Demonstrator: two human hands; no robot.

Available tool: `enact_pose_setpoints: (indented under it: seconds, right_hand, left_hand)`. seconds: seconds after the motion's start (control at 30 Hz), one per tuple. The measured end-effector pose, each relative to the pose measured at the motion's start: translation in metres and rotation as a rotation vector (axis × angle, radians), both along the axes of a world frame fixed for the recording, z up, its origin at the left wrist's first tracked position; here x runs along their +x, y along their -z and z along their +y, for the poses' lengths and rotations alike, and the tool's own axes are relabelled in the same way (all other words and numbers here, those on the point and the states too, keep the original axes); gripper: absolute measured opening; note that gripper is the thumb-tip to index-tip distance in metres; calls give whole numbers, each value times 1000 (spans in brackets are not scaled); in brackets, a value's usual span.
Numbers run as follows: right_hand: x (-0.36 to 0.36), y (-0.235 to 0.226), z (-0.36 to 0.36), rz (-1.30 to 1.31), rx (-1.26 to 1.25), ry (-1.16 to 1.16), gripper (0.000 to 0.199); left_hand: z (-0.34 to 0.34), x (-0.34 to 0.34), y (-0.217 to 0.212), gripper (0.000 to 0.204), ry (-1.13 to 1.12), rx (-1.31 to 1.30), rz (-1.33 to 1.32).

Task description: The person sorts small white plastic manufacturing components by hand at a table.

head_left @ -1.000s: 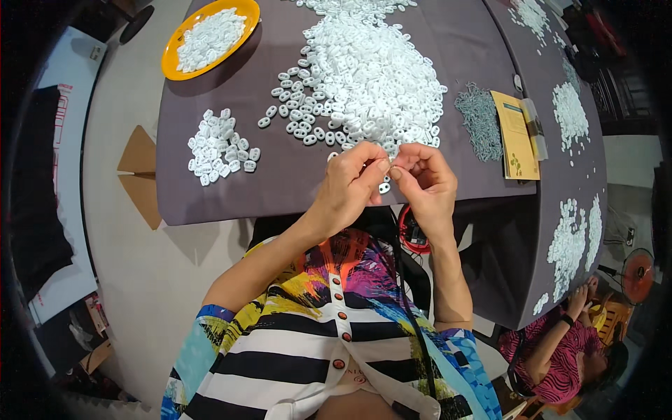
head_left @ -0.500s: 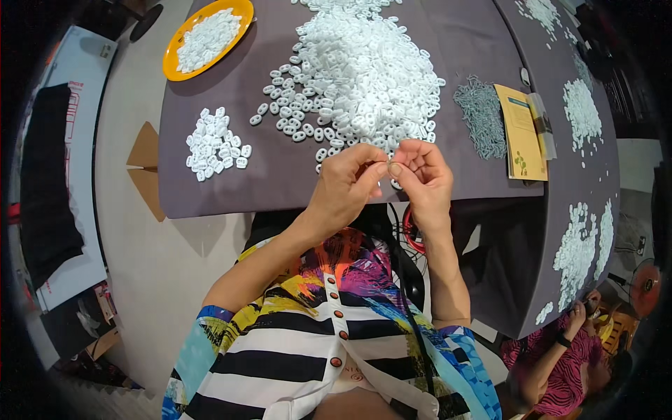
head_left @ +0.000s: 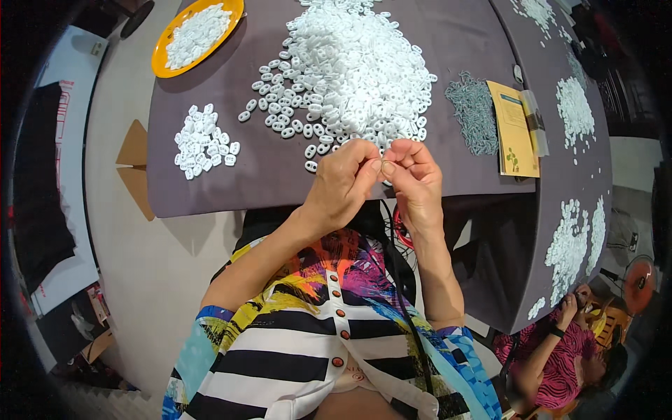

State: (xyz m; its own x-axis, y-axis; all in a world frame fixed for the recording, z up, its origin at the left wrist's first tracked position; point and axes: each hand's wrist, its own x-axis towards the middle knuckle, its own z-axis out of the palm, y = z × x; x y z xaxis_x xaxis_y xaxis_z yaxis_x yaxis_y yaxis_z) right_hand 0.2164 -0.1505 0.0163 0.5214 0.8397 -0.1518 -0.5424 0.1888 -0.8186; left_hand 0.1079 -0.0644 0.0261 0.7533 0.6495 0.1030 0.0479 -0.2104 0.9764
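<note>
My left hand [head_left: 344, 179] and my right hand [head_left: 416, 180] meet above the table's near edge, thumbs and fingertips pinched together. Whatever sits between the fingertips is too small and covered to name. Just beyond them spreads a large heap of small white oval plastic pieces with two holes [head_left: 364, 77], a few of them loose close to my fingers. To the left is a smaller group of white pieces [head_left: 203, 143]. On the right lies a pile of thin grey screw-like metal parts [head_left: 474, 112].
An orange plate [head_left: 159, 61] of white pieces stands at the far left. Beside the metal parts is a yellow booklet [head_left: 514, 133]. Another grey-covered table [head_left: 539, 266] with white piles runs along the right, where another person [head_left: 553, 357] sits. A cardboard flap [head_left: 133, 168] shows left of the table.
The whole view has shifted slightly, so the table's things sit a little farther left. My hands remain pinched together in nearly the same place.
</note>
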Motion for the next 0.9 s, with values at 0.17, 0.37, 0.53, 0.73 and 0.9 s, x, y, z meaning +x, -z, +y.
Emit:
enact_pose_setpoints:
  seconds: [0.17, 0.37, 0.53, 0.73, 0.9]
  right_hand:
    - [-3, -7, 0, -79, -8, 23, 23]
    - [-8, -6, 1, -299, -11, 53, 19]
    - [-8, -6, 0, -396, -24, 95, 20]
    - [-1, -9, -2, -347, -40, 111, 20]
    - [-1, -7, 0, -316, -68, 107, 21]
  left_hand:
    - [2, -1, -1, 11, 12, 33, -17]
    - [2, -2, 1, 13, 5, 12, -17]
    - [-1, 0, -7, 15, 12, -171, 60]
    - [-1, 6, -2, 6, -7, 163, -22]
    - [8, 6, -1, 2, 11, 206, -33]
